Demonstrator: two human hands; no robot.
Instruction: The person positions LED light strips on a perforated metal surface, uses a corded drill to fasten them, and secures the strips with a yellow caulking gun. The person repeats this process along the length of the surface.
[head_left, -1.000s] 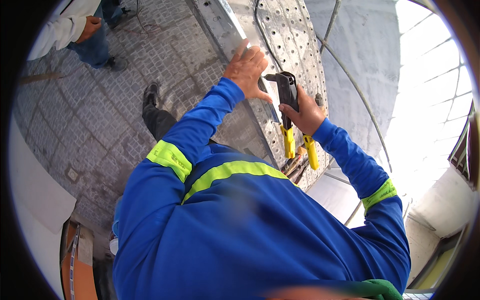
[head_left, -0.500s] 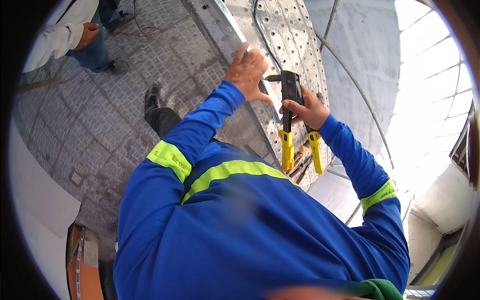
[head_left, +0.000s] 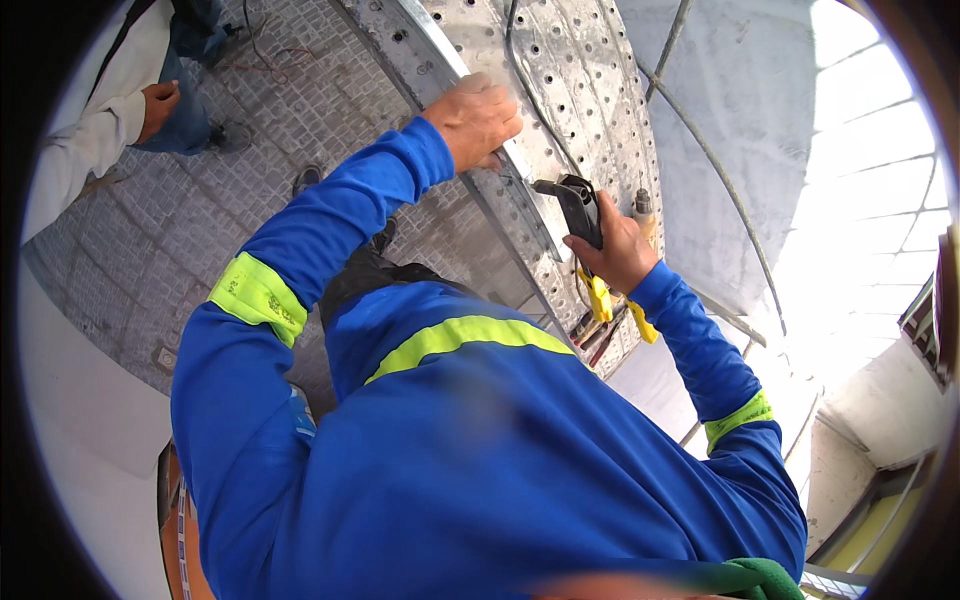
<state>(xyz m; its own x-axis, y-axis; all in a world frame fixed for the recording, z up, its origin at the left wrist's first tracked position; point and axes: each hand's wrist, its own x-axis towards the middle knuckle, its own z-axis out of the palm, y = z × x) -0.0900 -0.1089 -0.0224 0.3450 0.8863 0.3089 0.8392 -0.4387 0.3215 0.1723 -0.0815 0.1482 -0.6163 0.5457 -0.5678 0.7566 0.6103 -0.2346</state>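
My right hand is closed round a hand riveter with a black body and yellow-ended handles. The riveter's nose points left and meets, or nearly meets, the side of a shiny metal profile; contact is hard to tell. My left hand is curled over the profile farther up, fingers bent round its edge. The profile lies slantwise along the left side of a perforated metal platform. My right palm and fingers hide part of the riveter's handles.
A dark cable runs across the platform. Several hand tools lie near its lower end, and a small cylindrical object stands at its right edge. A long rod leans beyond. Another person's hand is at upper left above paved ground.
My left hand has gone from spread fingers to a curled grip and moved slightly up and left. The riveter has tilted and shifted slightly down, its nose now farther down the profile.
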